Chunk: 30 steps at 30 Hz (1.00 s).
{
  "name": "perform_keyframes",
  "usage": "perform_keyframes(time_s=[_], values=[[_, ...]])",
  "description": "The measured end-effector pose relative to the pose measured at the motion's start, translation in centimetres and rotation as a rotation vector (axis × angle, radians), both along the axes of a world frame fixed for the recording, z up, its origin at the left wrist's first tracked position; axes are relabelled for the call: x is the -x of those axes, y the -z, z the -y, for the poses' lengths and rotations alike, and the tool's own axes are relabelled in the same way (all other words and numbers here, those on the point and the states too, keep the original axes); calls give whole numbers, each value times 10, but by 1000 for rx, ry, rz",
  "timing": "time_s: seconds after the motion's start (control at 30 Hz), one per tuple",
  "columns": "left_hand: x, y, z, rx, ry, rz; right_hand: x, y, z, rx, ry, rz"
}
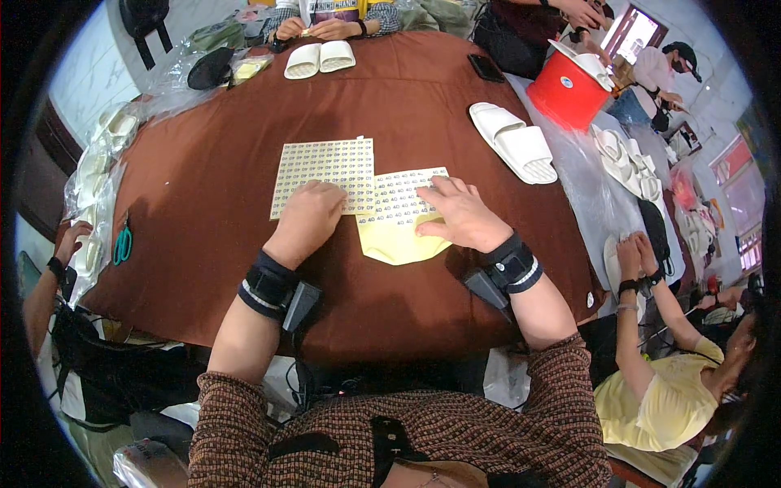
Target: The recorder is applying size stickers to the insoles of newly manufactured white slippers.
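Two sticker sheets lie side by side on the brown tablecloth in front of me. My left hand (pixel 311 215) rests on the lower edge of the left sticker sheet (pixel 321 167), which is covered in rows of small printed labels. Its fingers are curled together, and whatever they may hold is hidden. The right sticker sheet (pixel 399 191) slightly overlaps the other; its lower part is bare yellow backing (pixel 403 244). My right hand (pixel 468 215) lies on that sheet's right side, thumb and fingers apart. Dark bands circle both my wrists.
White slippers (pixel 512 142) sit at the right, another pair (pixel 320 60) at the far side. A black phone (pixel 486 67) and red bucket (pixel 568 89) are at back right. Green-handled scissors (pixel 123 244) lie at left. Co-workers' hands (pixel 639 254) are around the table.
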<state>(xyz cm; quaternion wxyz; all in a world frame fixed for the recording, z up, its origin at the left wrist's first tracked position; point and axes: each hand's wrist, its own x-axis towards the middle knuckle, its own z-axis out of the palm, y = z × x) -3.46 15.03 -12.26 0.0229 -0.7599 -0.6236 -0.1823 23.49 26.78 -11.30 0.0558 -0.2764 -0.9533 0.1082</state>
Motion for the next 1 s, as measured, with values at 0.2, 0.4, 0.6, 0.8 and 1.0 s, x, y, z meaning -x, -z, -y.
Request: perform_keyframes(time_s=[0.2, 0.4, 0.6, 0.8, 1.0], values=[[7, -4, 2, -281, -108, 313, 24, -11, 14, 8, -23, 69], [30, 5, 6, -214, -503, 54, 49, -18, 29, -19, -51, 120], [39, 13, 3, -108, -378, -34, 63, -14, 36, -5, -70, 113], [34, 16, 0, -139, -288, -79, 57, -7, 28, 79, -81, -135], [32, 24, 1, -178, -198, -12, 51, 0, 21, 110, -76, -220]])
